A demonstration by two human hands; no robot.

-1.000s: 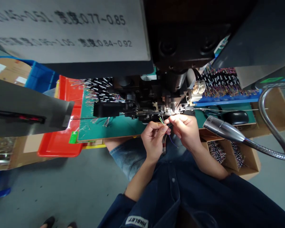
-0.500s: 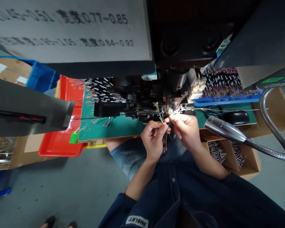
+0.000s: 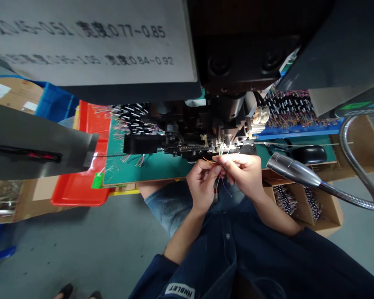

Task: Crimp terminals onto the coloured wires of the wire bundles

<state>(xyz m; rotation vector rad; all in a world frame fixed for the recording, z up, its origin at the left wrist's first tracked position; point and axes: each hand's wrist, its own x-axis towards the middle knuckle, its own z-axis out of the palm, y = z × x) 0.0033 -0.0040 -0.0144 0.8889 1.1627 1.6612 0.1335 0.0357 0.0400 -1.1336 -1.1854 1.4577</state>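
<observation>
A small bunch of thin insulated wires in orange, green, yellow and purple is pinched between the fingertips of the left hand and the right hand. Green and yellow ends stand up, close to the press's metal tooling. An orange strand juts left, while a purple strand curves down and a dark-tipped end hangs below.
</observation>
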